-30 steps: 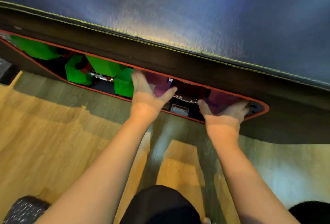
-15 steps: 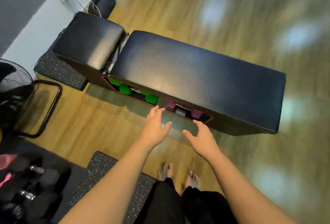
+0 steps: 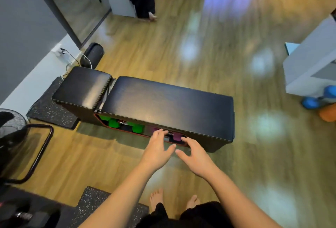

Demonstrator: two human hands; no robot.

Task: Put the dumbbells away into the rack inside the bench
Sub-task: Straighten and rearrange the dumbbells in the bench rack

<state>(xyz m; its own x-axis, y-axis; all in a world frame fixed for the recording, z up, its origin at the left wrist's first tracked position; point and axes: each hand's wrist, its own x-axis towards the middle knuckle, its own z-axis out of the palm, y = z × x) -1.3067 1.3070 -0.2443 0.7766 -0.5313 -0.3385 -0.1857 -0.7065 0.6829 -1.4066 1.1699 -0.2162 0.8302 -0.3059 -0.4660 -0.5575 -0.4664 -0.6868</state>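
While both hands hang empty in front of the bench, the left hand and right hand have their fingers spread apart, holding nothing. Green dumbbells and a purple dumbbell already sit in the rack inside the bench's side opening. Blue dumbbells lie on the floor well apart to the right, so the job looks partly done, with those probably left to store.
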